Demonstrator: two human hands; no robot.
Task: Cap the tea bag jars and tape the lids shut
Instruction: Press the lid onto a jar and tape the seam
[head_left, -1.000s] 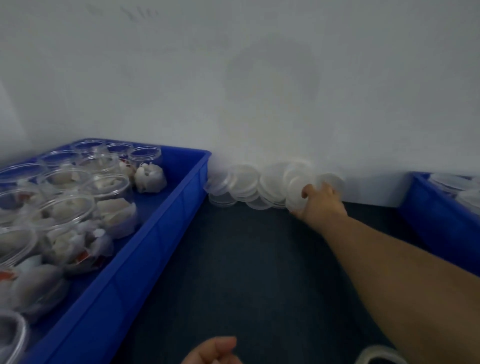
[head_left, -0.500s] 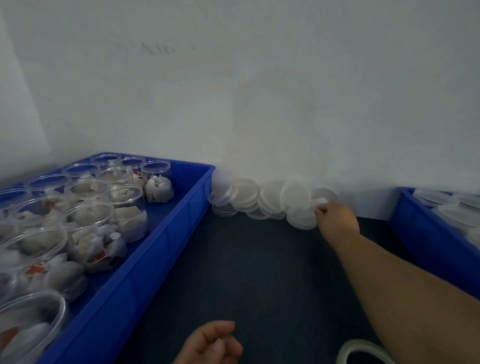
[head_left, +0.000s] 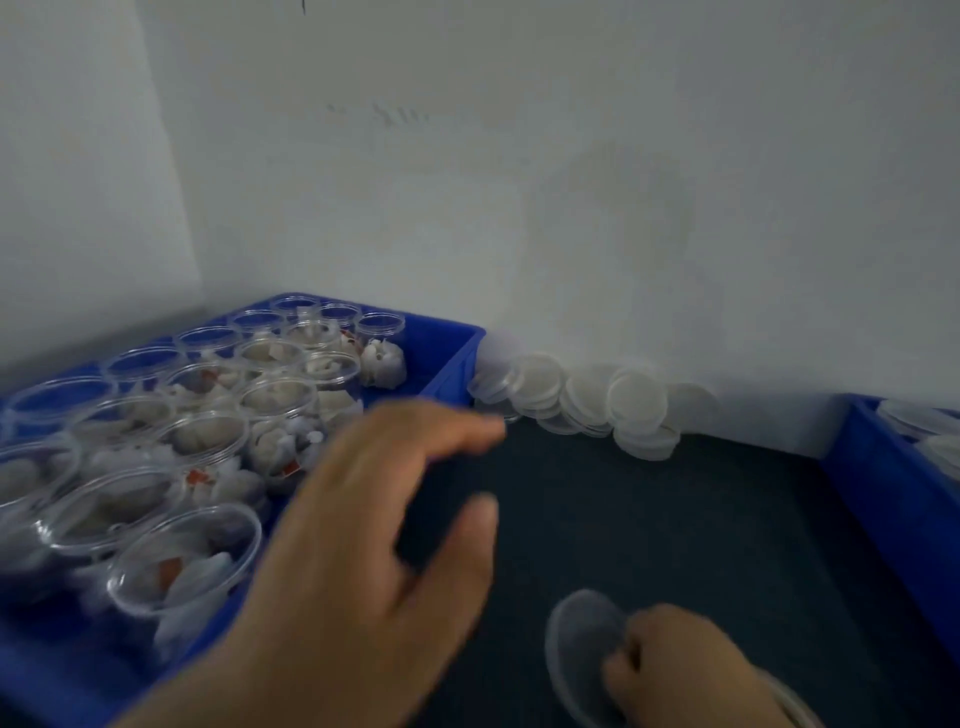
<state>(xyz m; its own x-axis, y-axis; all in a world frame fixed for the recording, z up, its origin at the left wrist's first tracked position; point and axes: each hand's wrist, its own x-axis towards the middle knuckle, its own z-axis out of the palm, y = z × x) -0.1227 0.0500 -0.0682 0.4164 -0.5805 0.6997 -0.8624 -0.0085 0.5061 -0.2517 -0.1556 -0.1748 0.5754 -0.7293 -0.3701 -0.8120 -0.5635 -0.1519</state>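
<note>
Right hand (head_left: 670, 670) pulled back pinching lid (head_left: 584, 639), left hand (head_left: 363, 545) raised, grip wide

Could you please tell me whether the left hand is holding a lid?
No, the left hand is open and empty; the right hand pinches the clear lid.

jars (head_left: 187, 561): clear plastic, glossy, smooth
single lid (head_left: 579, 639): translucent plastic, faintly frosted
lid pile (head_left: 636, 402): milky white plastic, satin
tea bags (head_left: 387, 361): white, paper-like, matt, crumpled
left crate (head_left: 441, 348): blue plastic, smooth, slight sheen
tabletop (head_left: 675, 530): dark, matt, fine cloth-like grain
wall (head_left: 519, 208): white, matt, faintly scuffed
</note>
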